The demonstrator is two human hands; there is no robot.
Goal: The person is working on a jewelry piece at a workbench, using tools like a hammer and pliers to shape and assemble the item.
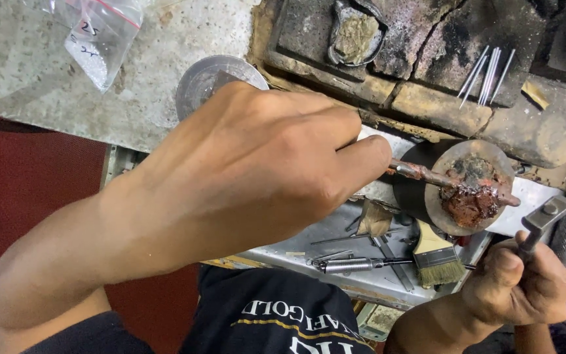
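Note:
My left hand (257, 170) fills the middle of the view, fingers closed on a thin reddish stick (420, 174). The stick's far end lies across a round dark block (430, 196), whose top carries a lump of red-brown wax (470, 196) with small shiny bits in it. At the lower right, my right hand (515, 285) grips a grey metal tool (545, 216) with a screw in its head. That tool is held just right of the block and does not touch it.
A flat brush (435, 255) and a pen-like metal tool (355, 264) lie on a metal tray (309, 252) with scraps. Several thin pins (489, 75) rest on charred bricks (427, 39). A plastic bag (103, 39) and a round metal dish (204, 78) sit at the upper left.

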